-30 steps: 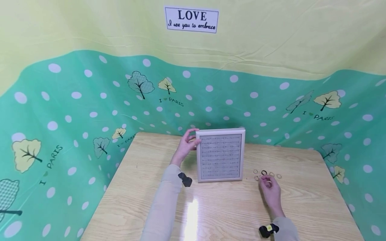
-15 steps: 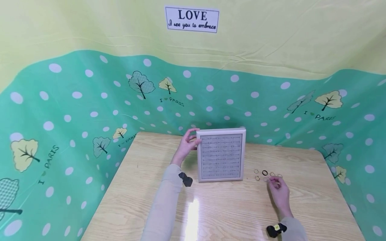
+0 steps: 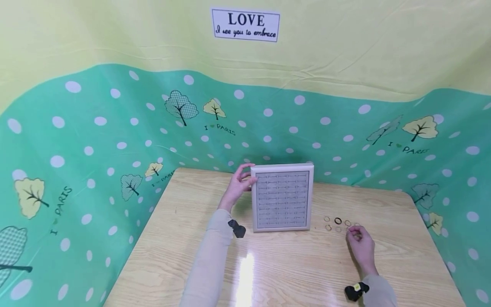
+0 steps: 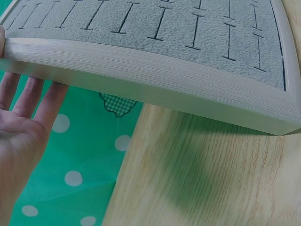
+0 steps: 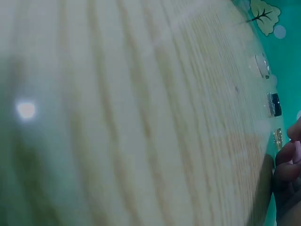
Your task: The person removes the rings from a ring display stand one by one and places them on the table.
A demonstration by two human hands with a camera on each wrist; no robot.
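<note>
A square ring display tray (image 3: 282, 199) stands upright on the table, with a pale frame and grey slotted padding. At its left edge my left hand (image 3: 238, 186) grips the frame. In the left wrist view, fingers (image 4: 51, 101) reach behind the frame (image 4: 141, 77), and the thumb lies at the front. To the tray's right, several rings lie in two rows, among them a black ring (image 3: 338, 221) and a gold-coloured ring (image 3: 328, 227). My right hand (image 3: 362, 249) pinches a small ring (image 3: 348, 229) at the front row's right end, its fingertips low at the tabletop and partly covering it.
The wooden table (image 3: 184, 238) ends at the back against a green dotted curtain (image 3: 215, 140), which also hangs at both sides. A bright reflection (image 3: 244, 277) shows on the tabletop. Each wrist wears a black camera, such as the right wrist camera (image 3: 356, 291).
My right hand has shifted to the right along the front row, uncovering another ring between its fingertips and the gold-coloured one. The left hand and the tray stay where they were.
</note>
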